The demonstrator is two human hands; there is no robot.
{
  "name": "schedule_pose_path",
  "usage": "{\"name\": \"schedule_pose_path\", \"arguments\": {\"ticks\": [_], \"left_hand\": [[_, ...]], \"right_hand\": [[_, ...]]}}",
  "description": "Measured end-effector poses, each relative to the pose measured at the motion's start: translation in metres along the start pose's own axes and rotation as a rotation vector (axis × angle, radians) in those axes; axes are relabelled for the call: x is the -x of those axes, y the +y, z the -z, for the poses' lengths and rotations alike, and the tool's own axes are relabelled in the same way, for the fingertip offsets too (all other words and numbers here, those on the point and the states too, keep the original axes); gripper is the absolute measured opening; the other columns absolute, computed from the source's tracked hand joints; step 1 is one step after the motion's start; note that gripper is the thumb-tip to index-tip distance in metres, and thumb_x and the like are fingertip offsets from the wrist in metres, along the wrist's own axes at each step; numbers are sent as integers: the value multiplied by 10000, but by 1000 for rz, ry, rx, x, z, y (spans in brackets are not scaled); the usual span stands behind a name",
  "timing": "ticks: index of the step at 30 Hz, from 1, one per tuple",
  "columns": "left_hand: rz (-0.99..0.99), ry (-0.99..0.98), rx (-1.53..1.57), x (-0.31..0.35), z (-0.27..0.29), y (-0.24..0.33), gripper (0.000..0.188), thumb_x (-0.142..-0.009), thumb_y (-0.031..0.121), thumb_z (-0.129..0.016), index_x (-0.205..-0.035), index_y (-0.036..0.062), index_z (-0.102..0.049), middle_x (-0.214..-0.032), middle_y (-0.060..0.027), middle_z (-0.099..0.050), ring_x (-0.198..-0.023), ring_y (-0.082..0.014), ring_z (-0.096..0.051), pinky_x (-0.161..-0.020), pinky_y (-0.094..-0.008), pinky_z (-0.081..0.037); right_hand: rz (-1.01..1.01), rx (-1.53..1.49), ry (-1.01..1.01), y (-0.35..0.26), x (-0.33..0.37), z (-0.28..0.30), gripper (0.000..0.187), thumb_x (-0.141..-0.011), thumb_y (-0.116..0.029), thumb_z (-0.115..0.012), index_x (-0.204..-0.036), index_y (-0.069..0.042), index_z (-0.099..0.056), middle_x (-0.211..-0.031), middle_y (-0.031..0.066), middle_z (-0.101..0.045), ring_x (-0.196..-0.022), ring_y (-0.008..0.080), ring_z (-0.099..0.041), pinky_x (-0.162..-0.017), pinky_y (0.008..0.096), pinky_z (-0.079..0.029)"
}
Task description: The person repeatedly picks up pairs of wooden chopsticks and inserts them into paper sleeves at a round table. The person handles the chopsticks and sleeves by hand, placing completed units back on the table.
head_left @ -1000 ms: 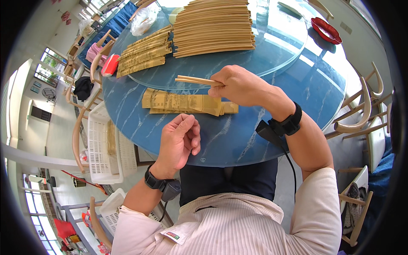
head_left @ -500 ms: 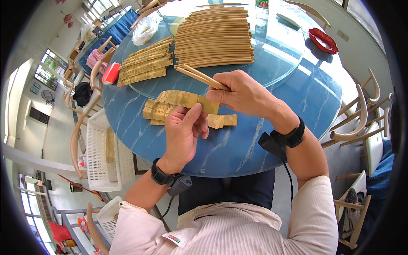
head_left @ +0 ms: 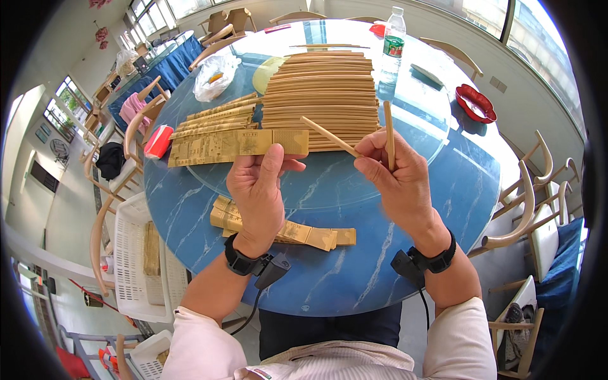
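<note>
My left hand point(head_left: 258, 187) pinches a long, flat, gold-brown printed paper sleeve point(head_left: 288, 140) between thumb and fingers. The sleeve's left part overlaps, in view, a row of similar sleeves point(head_left: 218, 120) at the table's left. Over the table, my right hand point(head_left: 405, 180) grips two plain wooden chopsticks point(head_left: 329, 135), splayed apart: one slants to the left, the other points nearly upright. Both chopsticks are clear of the sleeve. Behind the hands lies a broad stack of bare chopsticks point(head_left: 320, 88). Several flat sleeves point(head_left: 310, 234) rest in a fanned pile near the table's front, below my left hand.
The round blue table point(head_left: 354, 285) carries a glass turntable. On it are a plastic bottle point(head_left: 393, 47), a red dish point(head_left: 475, 104), a clear plastic bag point(head_left: 214, 76) and a red-and-white packet point(head_left: 159, 142). White baskets point(head_left: 134, 278) stand at lower left; wooden chairs surround the table.
Both hands have moved farther forward and apart, with the sleeve lifted away from the front pile. The chopsticks, previously side by side, are now splayed. The view has tilted up.
</note>
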State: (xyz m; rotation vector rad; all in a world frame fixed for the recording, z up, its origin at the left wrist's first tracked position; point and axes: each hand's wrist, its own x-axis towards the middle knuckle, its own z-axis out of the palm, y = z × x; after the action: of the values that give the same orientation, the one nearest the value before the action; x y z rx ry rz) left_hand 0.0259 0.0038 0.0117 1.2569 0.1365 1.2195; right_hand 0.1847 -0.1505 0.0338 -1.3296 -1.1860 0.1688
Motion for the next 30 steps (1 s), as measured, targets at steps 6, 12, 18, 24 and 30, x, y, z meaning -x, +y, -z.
{"name": "schedule_pose_path", "arguments": {"ticks": [6,12,18,24,30], "left_hand": [[-71,20,87,7,5,10,250,-1071,101,-654,-1292,-17,-655,-1121,-124,-779,-969,-199,-775,-829,-369,-672],[-106,-21,118,8,5,18,254,-1074,88,-643,-1303,-21,-647,-1155,-126,-772,-1017,-195,-767,-842,-385,-680],[-163,-31,85,8,6,18,257,-1074,81,-636,-1309,-25,-638,-1177,-133,-760,-1010,-216,-770,-830,-390,-680],[-150,-106,-10,9,11,15,251,-1077,100,-637,-1298,-18,-640,-1191,-145,-748,-980,-267,-781,-788,-395,-683],[-88,-50,41,12,7,16,250,-1060,79,-664,-1287,-25,-654,-1115,-118,-782,-938,-204,-776,-777,-367,-672]], "right_hand": [[269,204,-62,2,7,-5,127,-1031,-112,-714,-1092,-2,-696,-956,54,-610,-705,99,-556,-601,230,-472],[232,280,-104,5,5,-8,141,-1069,-103,-655,-1102,30,-690,-933,58,-594,-697,109,-570,-591,250,-481],[104,128,-125,-1,7,-11,74,-1055,-73,-663,-1063,-5,-693,-835,76,-588,-668,167,-566,-590,301,-455],[-138,-90,-252,-3,7,-9,124,-1105,-106,-600,-1083,-4,-665,-772,46,-588,-688,122,-559,-594,291,-454],[-35,-48,-157,0,6,-8,170,-1056,-168,-698,-1053,-8,-643,-772,60,-589,-685,144,-534,-625,293,-462]]}}
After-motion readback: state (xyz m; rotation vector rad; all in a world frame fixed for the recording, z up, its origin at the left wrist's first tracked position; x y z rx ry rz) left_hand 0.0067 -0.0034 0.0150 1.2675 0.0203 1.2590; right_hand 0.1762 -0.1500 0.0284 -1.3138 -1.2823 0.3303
